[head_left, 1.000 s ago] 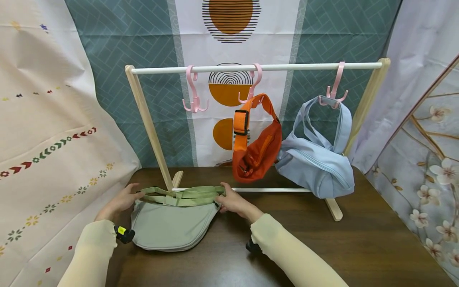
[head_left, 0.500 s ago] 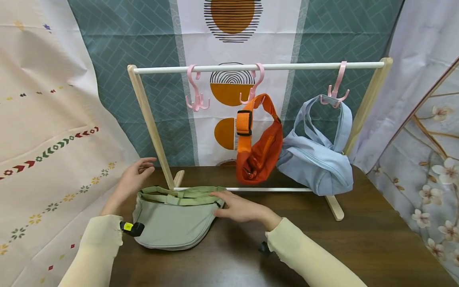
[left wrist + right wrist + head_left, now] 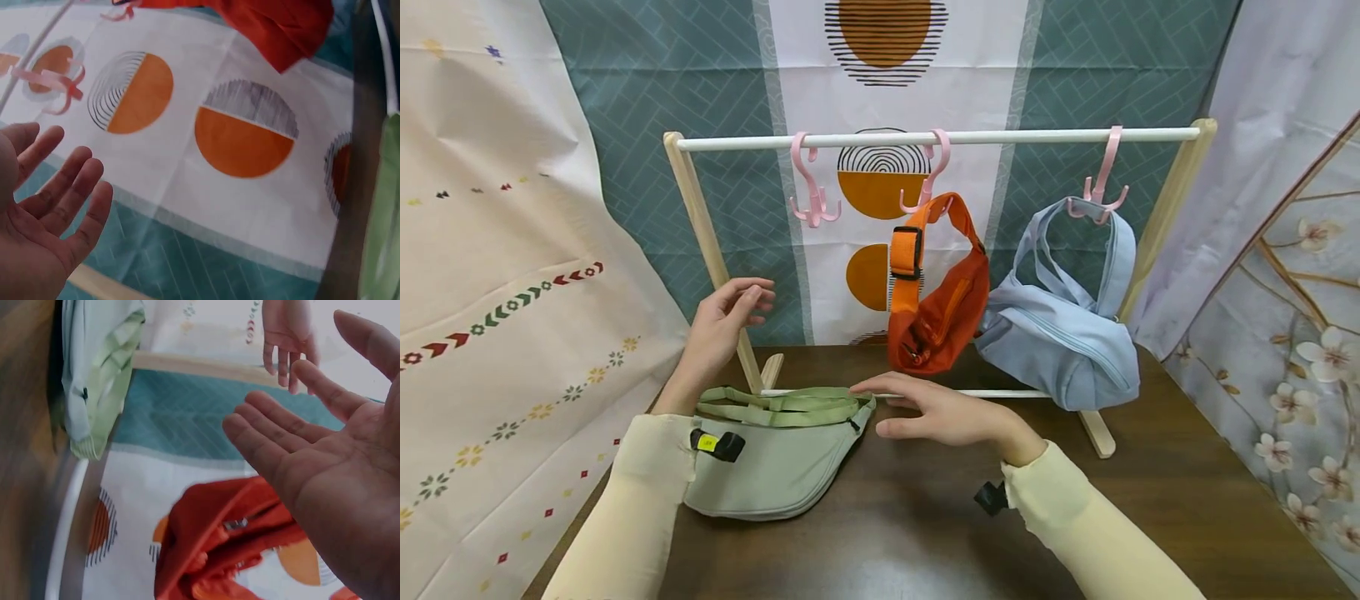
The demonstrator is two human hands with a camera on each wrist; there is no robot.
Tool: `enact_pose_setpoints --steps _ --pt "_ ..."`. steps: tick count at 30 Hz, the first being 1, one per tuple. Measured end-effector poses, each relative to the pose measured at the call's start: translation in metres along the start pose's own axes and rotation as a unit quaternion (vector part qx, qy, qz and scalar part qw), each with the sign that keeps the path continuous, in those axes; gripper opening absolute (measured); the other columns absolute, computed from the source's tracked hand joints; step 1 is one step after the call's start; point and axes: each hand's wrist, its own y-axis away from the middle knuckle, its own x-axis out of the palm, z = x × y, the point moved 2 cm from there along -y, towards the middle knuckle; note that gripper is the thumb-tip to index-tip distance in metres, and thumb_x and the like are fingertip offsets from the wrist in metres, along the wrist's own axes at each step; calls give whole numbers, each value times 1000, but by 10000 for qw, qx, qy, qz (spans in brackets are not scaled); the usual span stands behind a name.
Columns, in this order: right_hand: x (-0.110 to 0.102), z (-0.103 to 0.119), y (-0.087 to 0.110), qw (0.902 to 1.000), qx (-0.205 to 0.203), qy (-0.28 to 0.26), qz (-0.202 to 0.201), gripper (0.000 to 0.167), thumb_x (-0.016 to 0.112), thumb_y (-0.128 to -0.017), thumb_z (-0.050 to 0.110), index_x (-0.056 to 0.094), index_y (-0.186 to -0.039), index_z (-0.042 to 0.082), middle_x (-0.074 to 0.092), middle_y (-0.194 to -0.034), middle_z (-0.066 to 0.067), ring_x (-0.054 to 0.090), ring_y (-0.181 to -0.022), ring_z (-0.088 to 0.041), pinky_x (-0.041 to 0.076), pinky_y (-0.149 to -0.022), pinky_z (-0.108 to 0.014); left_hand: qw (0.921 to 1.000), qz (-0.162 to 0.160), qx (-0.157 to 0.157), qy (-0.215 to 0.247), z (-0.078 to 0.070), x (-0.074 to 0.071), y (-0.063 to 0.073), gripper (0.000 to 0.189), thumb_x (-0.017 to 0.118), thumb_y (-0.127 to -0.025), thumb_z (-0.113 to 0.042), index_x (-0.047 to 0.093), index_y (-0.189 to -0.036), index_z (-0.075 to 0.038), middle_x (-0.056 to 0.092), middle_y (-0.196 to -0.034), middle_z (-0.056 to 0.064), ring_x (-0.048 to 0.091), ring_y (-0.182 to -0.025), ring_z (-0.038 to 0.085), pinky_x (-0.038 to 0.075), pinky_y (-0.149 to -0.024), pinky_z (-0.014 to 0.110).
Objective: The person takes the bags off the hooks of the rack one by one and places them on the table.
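A grey-green bag [image 3: 767, 475] with light green straps [image 3: 790, 406] lies on the table at the rack's left foot. My left hand [image 3: 722, 325] is raised above its left end, in front of the rack's left post, fingers loosely bent and holding nothing. Past the bag's right end hovers my right hand [image 3: 936, 414], its fingers extended, apart from the bag. In the left wrist view the left palm [image 3: 44, 237] faces up near a pink hook [image 3: 56, 81]. The right wrist view has the right hand's straight fingers [image 3: 269, 437] near the orange bag [image 3: 212, 531].
A white rail [image 3: 865, 140] on wooden posts bears three pink hooks. The left hook [image 3: 813, 187] carries nothing. From the middle one hangs an orange waist bag [image 3: 940, 300], from the right one a light blue bag [image 3: 1060, 333]. Patterned cloths surround the wooden table [image 3: 1000, 542].
Both hands have let go of the grey-green bag. The left has risen up and to the right, towards the left post; the right has drawn off to the right. The bag stays on the table.
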Motion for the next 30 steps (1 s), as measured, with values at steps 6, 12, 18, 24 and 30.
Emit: enact_pose_setpoints --steps 6,12,18,24,30 --pt "-13 1 10 9997 -124 -194 -125 55 66 -104 26 47 -156 24 47 -154 7 43 -142 -12 34 -120 -47 9988 -106 458 126 -29 8 -27 35 54 -110 -27 66 -131 -3 70 -114 4 66 -104 15 55 -87 23" --pt "-29 8 25 9992 -68 -101 -390 51 65 -104 23 51 -153 21 48 -152 2 46 -140 -17 37 -118 -48 9934 104 1139 125 -81 20 -52 31 57 -108 -22 67 -131 -3 70 -117 8 65 -104 20 54 -88 25" --pt "-43 14 37 9972 -84 231 -702 47 63 -106 29 54 -151 25 44 -156 5 42 -144 -21 35 -117 -54 9905 217 1356 -75 -116 38 -71 31 60 -107 -25 68 -130 -6 69 -119 12 63 -104 22 55 -91 27" --pt "-54 21 48 9930 -113 263 -1147 46 61 -107 29 54 -150 18 46 -154 -4 46 -141 -30 42 -113 -51 9885 253 1485 -162 -133 57 -91 33 60 -106 -28 69 -132 -10 69 -125 8 62 -111 21 51 -99 32" --pt "-67 26 56 9842 -314 -109 -1740 44 56 -109 25 51 -150 9 54 -147 -12 53 -136 -32 49 -104 -26 9810 221 1881 -424 -158 76 -115 34 62 -106 -28 70 -136 -14 68 -133 0 59 -121 13 43 -108 27"
